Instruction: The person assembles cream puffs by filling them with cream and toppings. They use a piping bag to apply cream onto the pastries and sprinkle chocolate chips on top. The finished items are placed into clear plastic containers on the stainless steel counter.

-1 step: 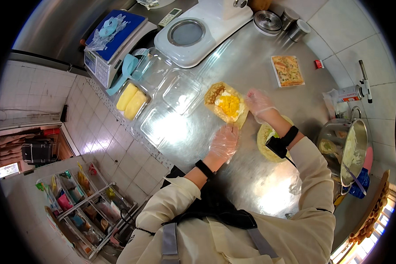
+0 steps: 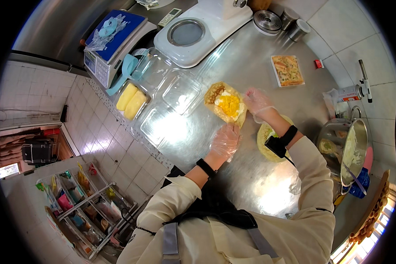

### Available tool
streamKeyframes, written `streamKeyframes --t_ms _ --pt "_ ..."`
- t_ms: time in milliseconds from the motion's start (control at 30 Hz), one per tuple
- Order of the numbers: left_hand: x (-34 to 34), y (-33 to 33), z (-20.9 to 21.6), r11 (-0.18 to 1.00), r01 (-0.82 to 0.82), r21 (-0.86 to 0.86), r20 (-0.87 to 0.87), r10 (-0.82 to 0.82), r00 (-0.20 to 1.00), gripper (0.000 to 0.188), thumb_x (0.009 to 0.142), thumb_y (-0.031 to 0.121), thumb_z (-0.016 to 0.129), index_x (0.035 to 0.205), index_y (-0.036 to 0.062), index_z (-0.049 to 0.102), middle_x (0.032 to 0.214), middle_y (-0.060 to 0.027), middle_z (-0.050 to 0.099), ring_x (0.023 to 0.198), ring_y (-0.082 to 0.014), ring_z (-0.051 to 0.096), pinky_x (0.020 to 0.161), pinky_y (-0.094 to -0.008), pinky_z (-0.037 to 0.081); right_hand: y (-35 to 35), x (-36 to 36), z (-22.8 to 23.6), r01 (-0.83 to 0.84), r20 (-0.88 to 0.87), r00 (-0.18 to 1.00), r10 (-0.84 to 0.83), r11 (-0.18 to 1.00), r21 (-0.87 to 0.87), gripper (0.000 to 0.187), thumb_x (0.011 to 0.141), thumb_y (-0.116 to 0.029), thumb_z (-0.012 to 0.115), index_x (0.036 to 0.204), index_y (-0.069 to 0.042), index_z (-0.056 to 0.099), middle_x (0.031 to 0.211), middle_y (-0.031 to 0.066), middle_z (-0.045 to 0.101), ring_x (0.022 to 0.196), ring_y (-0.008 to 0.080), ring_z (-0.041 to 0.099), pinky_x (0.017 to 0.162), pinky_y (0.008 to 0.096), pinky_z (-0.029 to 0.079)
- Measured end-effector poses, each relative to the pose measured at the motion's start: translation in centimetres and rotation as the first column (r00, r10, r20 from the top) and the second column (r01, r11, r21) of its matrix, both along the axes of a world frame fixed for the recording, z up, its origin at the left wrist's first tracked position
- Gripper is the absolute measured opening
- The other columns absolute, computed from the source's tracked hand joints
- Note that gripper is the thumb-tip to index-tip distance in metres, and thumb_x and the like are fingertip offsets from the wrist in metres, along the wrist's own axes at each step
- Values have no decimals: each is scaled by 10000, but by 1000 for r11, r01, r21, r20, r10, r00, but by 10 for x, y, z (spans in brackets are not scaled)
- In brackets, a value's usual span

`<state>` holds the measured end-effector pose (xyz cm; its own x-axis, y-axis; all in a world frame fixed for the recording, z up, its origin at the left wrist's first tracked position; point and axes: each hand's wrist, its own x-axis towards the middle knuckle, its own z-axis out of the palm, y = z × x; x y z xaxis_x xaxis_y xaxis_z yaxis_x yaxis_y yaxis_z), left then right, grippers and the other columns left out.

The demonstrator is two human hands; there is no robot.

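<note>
On the steel table lies a thin yellow-brown crepe, topped with white cream and chopped yellow filling. My left hand, in a clear plastic glove, pinches its near edge. At its right side my right hand, gloved too, has its fingers closed on the crepe's edge. Part of that edge is hidden by my fingers. Beneath my right wrist sits a round of pale yellow crepes, partly covered by a black device strapped to the wrist. Left of the filled crepe are clear plastic containers.
Two yellow rolls fill a clear box by the table's left edge. Behind it stand a scale and a white mixer base. A boxed baked item lies far right, a steel bowl with cream and a spatula nearer.
My right hand has shifted slightly left, toward the filling. The flap of crepe between my hands shows less than before. My left hand has barely moved.
</note>
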<state>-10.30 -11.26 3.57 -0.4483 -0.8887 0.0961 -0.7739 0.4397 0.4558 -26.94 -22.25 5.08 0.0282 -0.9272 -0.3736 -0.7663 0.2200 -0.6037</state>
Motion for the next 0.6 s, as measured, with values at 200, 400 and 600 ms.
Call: streamKeyframes --t_ms 200,400,600 --pt "-2 -21 -3 981 -138 134 50 132 990 192 804 229 580 878 56 544 713 -131 578 664 -299 592 584 -424 472 -19 13 6 275 410 793 -450 866 418 186 831 -83 573 990 -40 486 671 99 566 551 148 557 455 272 426" --pt "13 -48 23 690 -373 621 -178 587 790 243 828 264 527 836 22 549 740 -183 624 753 -350 615 649 -445 464 -17 7 10 221 530 721 -446 873 435 150 847 -100 564 973 -52 497 705 74 566 537 137 525 464 262 417" --pt "17 -35 6 887 -317 335 -260 410 874 242 795 222 595 1007 108 568 921 -168 583 797 -345 594 686 -441 461 1 -16 10 -435 71 871 485 831 -347 108 771 -63 594 857 -74 530 790 79 554 753 248 552 674 358 454"
